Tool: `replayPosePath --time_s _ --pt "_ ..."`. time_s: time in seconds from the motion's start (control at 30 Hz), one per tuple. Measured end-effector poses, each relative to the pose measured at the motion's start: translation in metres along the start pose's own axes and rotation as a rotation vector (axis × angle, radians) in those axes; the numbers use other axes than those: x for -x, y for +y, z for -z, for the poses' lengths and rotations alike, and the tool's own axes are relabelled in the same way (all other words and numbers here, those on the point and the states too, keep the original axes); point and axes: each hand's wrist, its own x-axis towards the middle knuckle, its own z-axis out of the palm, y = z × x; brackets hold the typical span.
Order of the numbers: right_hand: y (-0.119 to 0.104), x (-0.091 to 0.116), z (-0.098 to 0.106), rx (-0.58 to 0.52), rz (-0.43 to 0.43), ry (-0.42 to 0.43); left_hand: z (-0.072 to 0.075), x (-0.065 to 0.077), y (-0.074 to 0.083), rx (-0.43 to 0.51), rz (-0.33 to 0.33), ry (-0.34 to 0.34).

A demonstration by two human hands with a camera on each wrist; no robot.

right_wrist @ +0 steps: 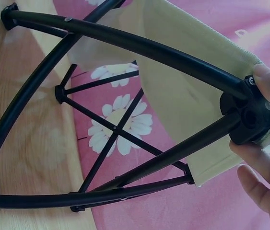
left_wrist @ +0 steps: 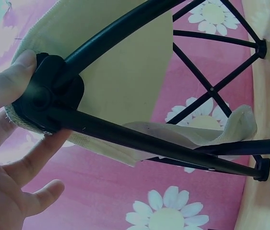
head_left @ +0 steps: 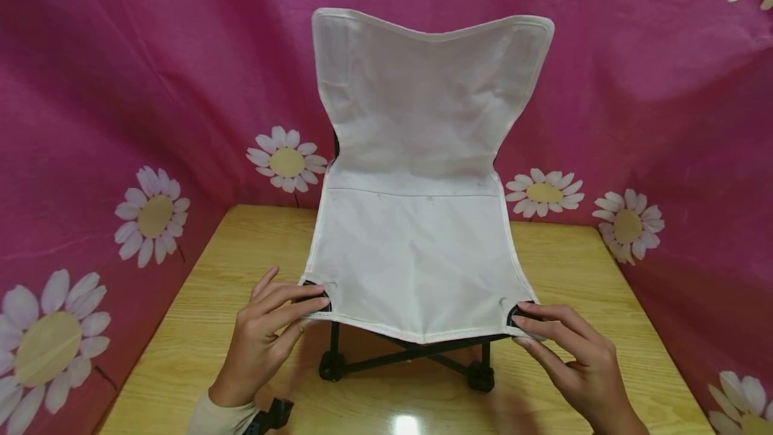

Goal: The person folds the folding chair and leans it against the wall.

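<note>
A small folding chair [head_left: 417,247] with a white fabric seat and back stands unfolded, its back upright and its front edge towards me. My left hand [head_left: 262,327] pinches the seat's front left corner, fingers on top over a black corner patch. At the front right corner, my right hand [head_left: 582,354] pinches the fabric the same way. From below, the left wrist view shows the thumb against a black plastic joint [left_wrist: 48,91] where frame tubes meet. A matching corner joint [right_wrist: 250,112] lies between thumb and fingers in the right wrist view.
The chair's crossed black legs [head_left: 417,351] and round feet rest on a light wooden table [head_left: 241,247]. Pink cloth [head_left: 211,52] printed with white daisies encloses the back and both sides. A black strap [head_left: 268,416] sits at my left wrist.
</note>
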Motion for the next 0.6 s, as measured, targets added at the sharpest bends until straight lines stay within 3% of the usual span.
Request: replayPosePath --time_s 0.37,0.6 --pt "-0.012 -0.007 0.000 0.017 -0.008 -0.012 0.000 -0.003 0.002 -0.011 -0.022 0.005" --pt "-0.013 -0.011 -0.001 -0.007 0.045 0.006 -0.001 -0.005 0.003 -0.007 -0.024 0.018"
